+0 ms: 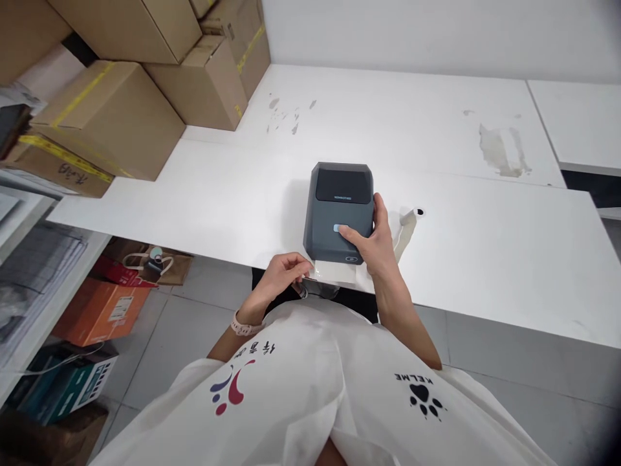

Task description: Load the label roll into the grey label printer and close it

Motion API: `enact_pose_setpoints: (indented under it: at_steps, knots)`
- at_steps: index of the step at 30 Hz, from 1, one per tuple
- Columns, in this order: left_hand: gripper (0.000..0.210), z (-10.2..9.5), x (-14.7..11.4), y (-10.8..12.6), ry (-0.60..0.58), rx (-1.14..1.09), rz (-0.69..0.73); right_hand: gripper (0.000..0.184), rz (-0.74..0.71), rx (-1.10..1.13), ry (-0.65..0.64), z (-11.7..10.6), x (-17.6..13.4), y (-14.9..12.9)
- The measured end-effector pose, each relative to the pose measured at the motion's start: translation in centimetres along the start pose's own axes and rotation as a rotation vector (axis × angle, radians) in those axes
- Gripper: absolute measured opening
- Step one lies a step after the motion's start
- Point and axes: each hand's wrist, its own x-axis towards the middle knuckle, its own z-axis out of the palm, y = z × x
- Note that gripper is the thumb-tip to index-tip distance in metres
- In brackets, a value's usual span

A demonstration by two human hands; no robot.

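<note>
A dark grey label printer [334, 210] sits on the white table near its front edge. A white label strip [334, 270] comes out of its front side. My left hand [286, 268] is closed, its thumb and fingertips pinching the left end of that strip. Around the printer's right side is my right hand [377, 243], with its thumb on the pale button [338, 228] on top and its other fingers along the side. To the right of that hand lies a small white roll [412, 215] with a loose tail of backing paper.
Cardboard boxes [111, 123] are stacked at the table's left rear. A white wall [436, 39] stands behind. Below on the left, an orange box [104, 310] and a teal box [72, 388] rest on the floor near a shelf. The table edge [485, 315] runs close to my body.
</note>
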Motion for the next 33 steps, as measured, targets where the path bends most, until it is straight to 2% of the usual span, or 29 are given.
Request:
enact_pose_setpoints:
  at_steps: [2,4,5,7,9,11,15,19,22,25,28,33]
  knots:
    - [0.032,-0.5,0.3,0.2,0.202,0.029,0.099,0.107,-0.029,-0.020,-0.009,0.2,0.1,-0.1]
    - [0.039,-0.4,0.8,0.2,0.329,0.060,0.222,0.106,-0.049,-0.033,-0.003,0.3,0.1,0.2]
    - [0.048,-0.1,1.0,0.2,0.331,0.071,0.272,0.106,-0.056,-0.037,0.000,0.3,0.1,0.4]
    - [0.065,0.7,1.5,0.1,0.244,0.076,0.322,0.107,-0.069,-0.047,-0.005,0.2,0.0,0.8]
    - [0.075,1.6,1.7,-0.1,0.152,0.066,0.321,0.104,-0.077,-0.057,-0.022,-0.2,-0.2,1.3]
    - [0.079,2.2,1.7,-0.3,0.113,0.064,0.316,0.096,-0.067,-0.042,-0.047,-0.7,-0.5,1.6]
    - [0.077,2.1,1.5,0.0,0.081,0.099,0.329,0.083,0.012,0.131,-0.049,-1.5,-0.6,1.4]
    - [0.071,1.4,1.3,0.4,0.058,0.164,0.329,0.087,0.106,0.365,0.007,-1.9,-0.1,0.4]
    - [0.074,1.5,1.6,0.2,0.070,0.213,0.365,0.087,0.139,0.451,0.015,-1.8,-0.1,0.3]
    - [0.080,2.0,2.0,-0.6,0.086,0.235,0.438,0.083,0.114,0.446,0.026,-1.1,-0.5,0.8]
    - [0.077,2.3,2.2,-1.0,0.102,0.194,0.465,0.083,0.077,0.386,0.040,-0.4,-0.9,1.3]
    - [0.068,2.0,2.2,0.3,0.127,0.129,0.519,0.092,0.076,0.238,-0.001,-1.0,-0.1,0.1]
